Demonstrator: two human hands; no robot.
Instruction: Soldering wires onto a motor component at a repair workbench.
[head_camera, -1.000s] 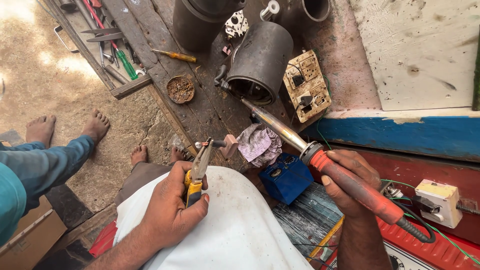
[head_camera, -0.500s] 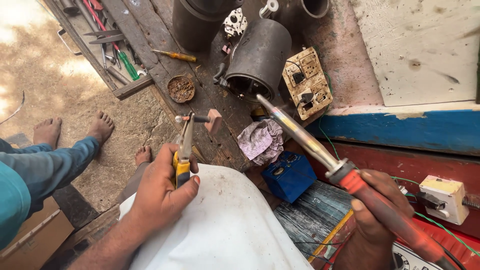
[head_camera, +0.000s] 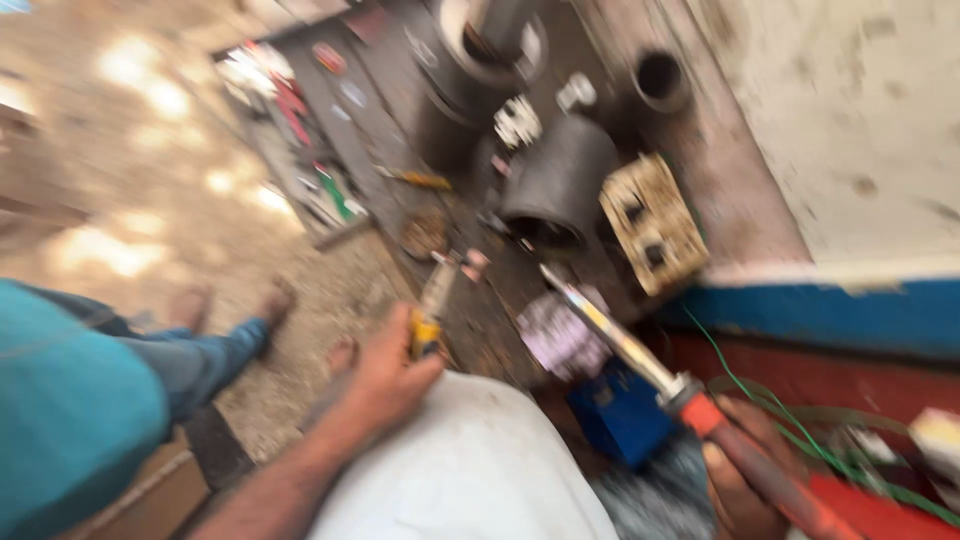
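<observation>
The picture is blurred by motion. My left hand (head_camera: 385, 375) grips yellow-handled pliers (head_camera: 432, 305) that point up and away, with a small part at their jaws (head_camera: 455, 262). My right hand (head_camera: 740, 470), at the lower right, holds a soldering iron (head_camera: 640, 365) by its red handle, its metal shaft slanting up to the left above a pinkish cloth (head_camera: 560, 335). My knee in white cloth (head_camera: 470, 470) lies between both hands.
A black cylinder (head_camera: 560, 185), a yellowed socket plate (head_camera: 655, 220) and a blue box (head_camera: 620, 415) sit on the dark floor. A tray of tools (head_camera: 300, 150) lies at the upper left. Another person's leg in jeans (head_camera: 200, 360) is at the left. Green wire (head_camera: 790, 430) trails right.
The camera has swung, and the picture has gone blurry. My left hand with the pliers stays raised near the centre. My right hand keeps hold of the soldering iron at the lower right.
</observation>
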